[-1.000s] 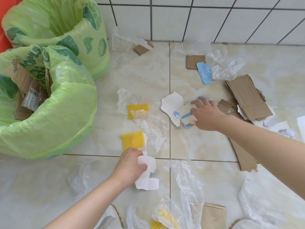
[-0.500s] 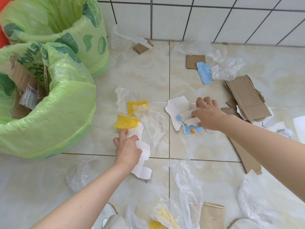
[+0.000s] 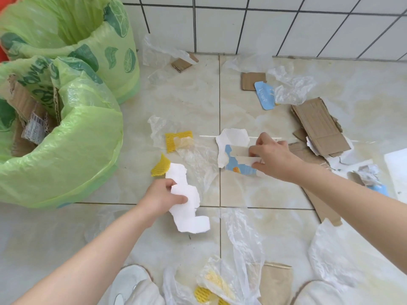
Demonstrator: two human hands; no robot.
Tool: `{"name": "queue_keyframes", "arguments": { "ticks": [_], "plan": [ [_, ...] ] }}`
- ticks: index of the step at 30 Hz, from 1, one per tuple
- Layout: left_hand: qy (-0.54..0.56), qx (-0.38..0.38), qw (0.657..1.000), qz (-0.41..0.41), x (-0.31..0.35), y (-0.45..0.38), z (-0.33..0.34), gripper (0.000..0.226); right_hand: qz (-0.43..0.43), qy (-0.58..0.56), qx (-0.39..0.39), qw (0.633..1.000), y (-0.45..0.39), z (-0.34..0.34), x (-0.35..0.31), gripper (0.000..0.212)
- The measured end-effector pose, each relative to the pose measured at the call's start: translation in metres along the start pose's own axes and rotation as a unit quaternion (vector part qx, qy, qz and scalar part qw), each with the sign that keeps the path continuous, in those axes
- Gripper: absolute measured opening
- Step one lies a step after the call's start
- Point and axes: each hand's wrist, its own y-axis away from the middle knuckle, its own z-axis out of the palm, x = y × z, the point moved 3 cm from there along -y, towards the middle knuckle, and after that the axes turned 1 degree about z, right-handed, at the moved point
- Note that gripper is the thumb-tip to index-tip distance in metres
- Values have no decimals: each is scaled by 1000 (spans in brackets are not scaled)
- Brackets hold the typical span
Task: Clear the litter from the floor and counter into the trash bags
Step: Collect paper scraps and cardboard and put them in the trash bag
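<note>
My left hand [image 3: 159, 198] grips a torn white paper piece [image 3: 187, 208], with a yellow foam net scrap [image 3: 160, 167] sticking out behind its top. My right hand [image 3: 272, 158] pinches a bundle of white and blue torn paper [image 3: 233, 153] just above the floor. Two green trash bags stand at the left: the near one [image 3: 66, 150] holds cardboard, the far one [image 3: 92, 38] sits against the wall. Another yellow foam net [image 3: 177, 139] lies on the tiles between my hands, partly under clear plastic film [image 3: 198, 164].
Cardboard sheets [image 3: 319, 126] and a blue card [image 3: 264, 95] lie at the right, small cardboard scraps [image 3: 182, 63] near the tiled wall. Clear plastic film [image 3: 242, 243] and a bag with yellow netting [image 3: 211, 282] lie near my shoes [image 3: 130, 282].
My left hand has lifted the white paper and the yellow net scrap off the floor. My right hand has gathered the white and blue papers and drawn them slightly right.
</note>
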Motion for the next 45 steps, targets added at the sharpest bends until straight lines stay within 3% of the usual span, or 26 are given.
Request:
{"name": "queue_keyframes", "arguments": {
  "ticks": [3,7,9,12,15,19,22,24,26,28,30,33,36,40,45],
  "plan": [
    [92,-84,992,-14,6,19,-1,18,19,-72,4,997,8,3,-4,14],
    [102,-160,982,-6,14,38,3,26,50,-153,-28,987,26,11,-4,14],
    [88,-146,985,9,19,41,6,29,58,-195,-33,979,38,12,-1,8],
    [55,-107,991,57,30,41,13,32,66,-249,-12,966,55,11,7,26],
    [20,-85,990,110,45,38,23,33,109,-312,27,943,68,15,25,29],
    [17,-85,987,134,67,28,36,69,155,-357,67,919,77,17,52,51],
    [3,-55,987,148,85,10,44,93,183,-357,48,915,71,15,71,29],
    [-40,-21,988,148,97,-10,45,89,187,-367,42,910,62,13,77,18],
    [-73,-16,984,160,111,-29,48,63,169,-309,30,935,50,7,77,22],
    [-70,-20,984,165,126,-45,52,32,112,-165,-37,979,33,5,73,32],
    [-57,-13,985,163,138,-62,55,21,55,-70,-97,991,18,3,68,32],
    [-84,8,983,163,150,-85,63,22,12,37,-84,996,-4,1,57,42],
    [-199,44,965,166,158,-101,77,22,3,83,-66,994,-21,7,53,57],
    [-344,53,922,172,158,-109,94,31,8,109,-39,993,-27,17,52,51],
    [-368,50,907,199,148,-110,103,35,-8,119,-9,993,-24,24,50,41]
  ]
}}
